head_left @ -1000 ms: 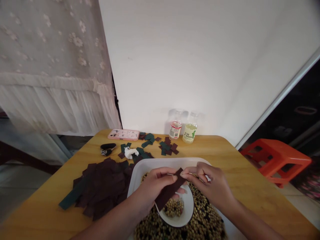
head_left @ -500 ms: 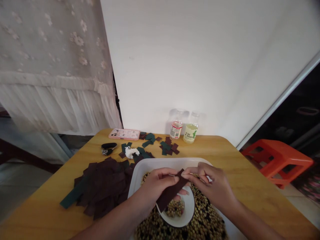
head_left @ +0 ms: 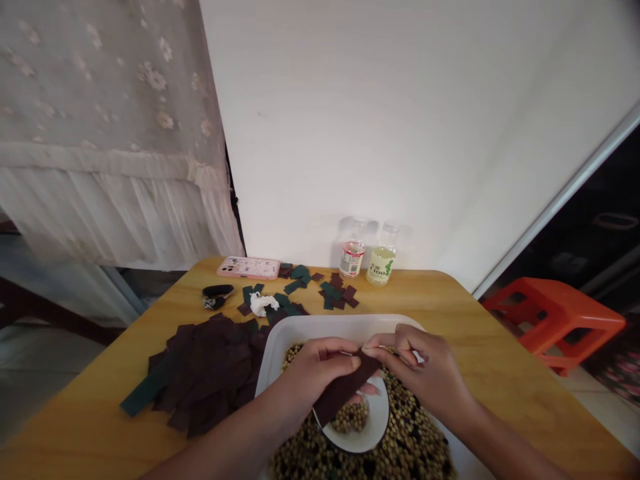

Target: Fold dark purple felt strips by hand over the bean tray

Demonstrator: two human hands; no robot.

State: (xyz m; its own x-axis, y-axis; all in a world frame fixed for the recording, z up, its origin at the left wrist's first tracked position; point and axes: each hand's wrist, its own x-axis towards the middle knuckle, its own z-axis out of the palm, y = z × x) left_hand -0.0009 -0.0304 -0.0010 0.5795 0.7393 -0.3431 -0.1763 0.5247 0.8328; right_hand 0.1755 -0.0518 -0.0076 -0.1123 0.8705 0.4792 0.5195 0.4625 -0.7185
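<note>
My left hand (head_left: 320, 367) is closed on a dark brown fabric strip (head_left: 343, 390), its thumb on top and fingertips showing beneath. At the strip's upper end, the thumb and forefinger of my right hand (head_left: 420, 367) pinch together on its edge. Both hands are over a white bowl (head_left: 381, 417), which holds a small heap of round tan beads (head_left: 350, 417). That bowl sits inside a white tray (head_left: 280, 330) spread with many tan and dark beads (head_left: 415, 437). Whether a bead is between my right fingertips is hidden.
Left of the tray lies a pile of dark brown fabric strips (head_left: 210, 373) with a green strip (head_left: 145, 392). Behind stand two bottles, one red-labelled (head_left: 352, 259) and one green-labelled (head_left: 381, 265). A phone (head_left: 249, 268), keys (head_left: 216, 297), crumpled tissue (head_left: 263, 305) and small scraps (head_left: 340, 291) lie near the wall.
The upper end of the strip has folded down at my right fingertips, and less of it sticks up between my hands. Both hands stay almost in place.
</note>
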